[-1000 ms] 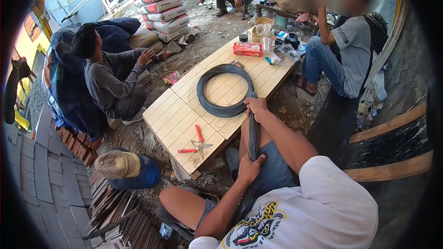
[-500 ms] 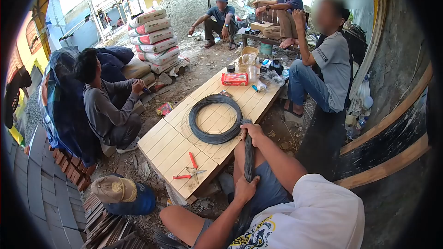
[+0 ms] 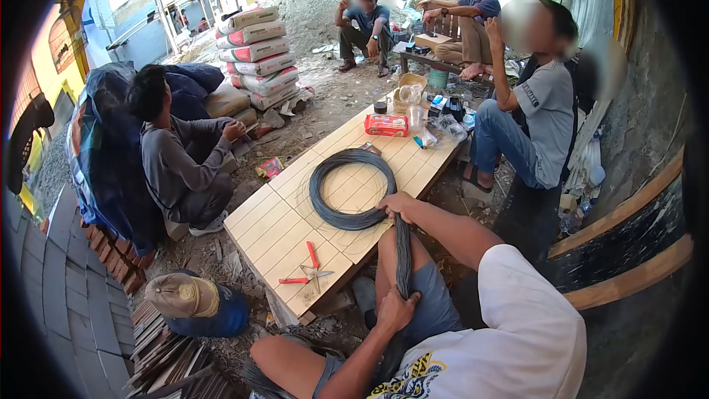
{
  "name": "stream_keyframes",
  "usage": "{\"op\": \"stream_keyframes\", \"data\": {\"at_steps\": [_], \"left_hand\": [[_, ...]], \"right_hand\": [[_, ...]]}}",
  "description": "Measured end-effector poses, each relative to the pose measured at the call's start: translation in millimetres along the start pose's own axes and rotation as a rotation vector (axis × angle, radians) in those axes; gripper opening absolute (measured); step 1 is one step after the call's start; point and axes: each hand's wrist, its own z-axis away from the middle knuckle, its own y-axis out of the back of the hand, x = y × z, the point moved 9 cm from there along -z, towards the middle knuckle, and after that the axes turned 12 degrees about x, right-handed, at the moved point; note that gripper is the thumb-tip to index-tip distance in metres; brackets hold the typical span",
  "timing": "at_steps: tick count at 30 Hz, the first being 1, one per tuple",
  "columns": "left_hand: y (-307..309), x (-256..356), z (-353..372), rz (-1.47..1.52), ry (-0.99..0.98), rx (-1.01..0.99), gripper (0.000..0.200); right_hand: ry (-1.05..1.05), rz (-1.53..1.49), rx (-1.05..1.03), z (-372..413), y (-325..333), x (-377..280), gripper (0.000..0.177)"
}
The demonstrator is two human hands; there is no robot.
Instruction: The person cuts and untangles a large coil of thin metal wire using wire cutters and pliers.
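Observation:
A thick bundle of dark grey wire (image 3: 403,258) runs upright between my two hands, over my bent leg. My right hand (image 3: 399,207) is closed round its upper end, beside the wire coil (image 3: 317,191) on the low table. Lower down, my left hand (image 3: 397,312) wraps round the same bundle, its thumb along the strands. The bundle's lower part passes behind my left forearm and shirt. Red-handled cutters (image 3: 312,272) lie with their handles spread on the table's near end, left of the bundle.
On the tiled-pattern table (image 3: 258,229) are a red packet (image 3: 386,125), a dark cup (image 3: 380,106) and plastic bags. A person in grey (image 3: 192,155) squats at left; others sit behind and at right. A cap (image 3: 181,294) rests on a blue container (image 3: 221,316). Cement bags (image 3: 255,52) are stacked behind.
My right hand has shifted slightly toward the coil, and its elbow has swung outward. Strand ends that stuck out above it no longer show. A seated person at the back has raised a hand.

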Motion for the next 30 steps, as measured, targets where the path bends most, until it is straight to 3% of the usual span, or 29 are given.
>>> {"op": "stream_keyframes", "data": {"at_steps": [3,5,6,8,10,16,19,26,30], "left_hand": [[6,0,-4,0.037,-0.037,0.039,0.063],[1,5,-5,0.212,-0.072,-0.109,0.050],[8,1,-8,0.225,-0.038,-0.065,0.050],[-2,-8,-3,0.419,0.123,-0.243,0.032],[-7,-16,-5,0.491,0.143,-0.243,0.027],[-18,-20,-4,0.758,0.221,-0.341,0.033],[-27,-1,8,1.037,0.317,-0.510,0.036],[-26,-20,-5,0.877,0.238,-0.464,0.040],[-11,0,3,0.672,0.114,-0.313,0.031]], "right_hand": [[0.001,-0.150,0.108,-2,5,-2,0.021],[0.014,-0.240,0.112,-9,2,-3,0.017],[0.022,-0.278,0.120,-6,1,-4,0.017],[0.019,-0.363,0.135,10,1,-10,0.019],[0.018,-0.415,0.147,19,1,-15,0.021],[0.015,-0.625,0.102,-8,-1,-1,0.029],[0.015,-0.722,0.078,-16,-2,3,0.026],[0.058,-0.683,0.126,-23,10,5,0.031],[0.031,-0.423,0.139,16,8,-9,0.037]]}}
